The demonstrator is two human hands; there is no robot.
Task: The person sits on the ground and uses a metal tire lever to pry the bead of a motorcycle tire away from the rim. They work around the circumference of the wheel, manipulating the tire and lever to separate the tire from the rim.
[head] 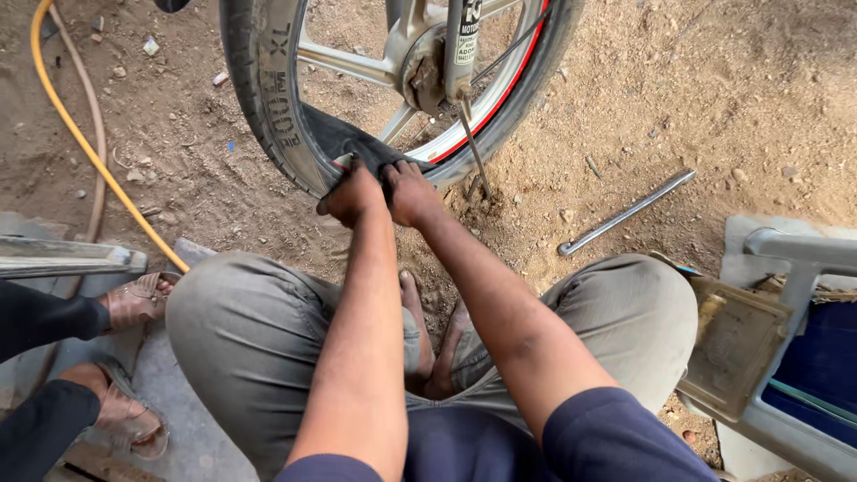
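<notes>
A black rubber inner tube (pixel 344 138) hangs out of the lower part of a motorcycle tyre (pixel 268 98), bulging between the tyre's inner edge and the silver wheel rim (pixel 486 112) with its red stripe. The wheel stands upright on the dirt ground (pixel 714 98) at the top of the view, directly ahead of the seated person.

Both hands are side by side at the bottom of the wheel, knuckles almost touching. The left hand (pixel 353 195) is closed on the loose fold of tube where it leaves the tyre, fingers curled under the rubber. The right hand (pixel 412 192) grips the tube just beside it, close to the rim, its fingers also folded around the black rubber.

A thin metal rod (pixel 473 143) runs down from the hub area into the soil just right of the hands. Farther right, well apart from the wheel, a long metal tyre lever (pixel 625 212) lies flat on the dirt.

The person's knees in grey trousers (pixel 241 330) spread to either side, bare feet (pixel 424 344) together on the ground between them. A yellow hose (pixel 85 143) curves across the dirt at the left. At the left edge, another person's sandalled feet (pixel 134 303) rest on a concrete slab. A metal frame (pixel 794 259) stands at the right edge.
</notes>
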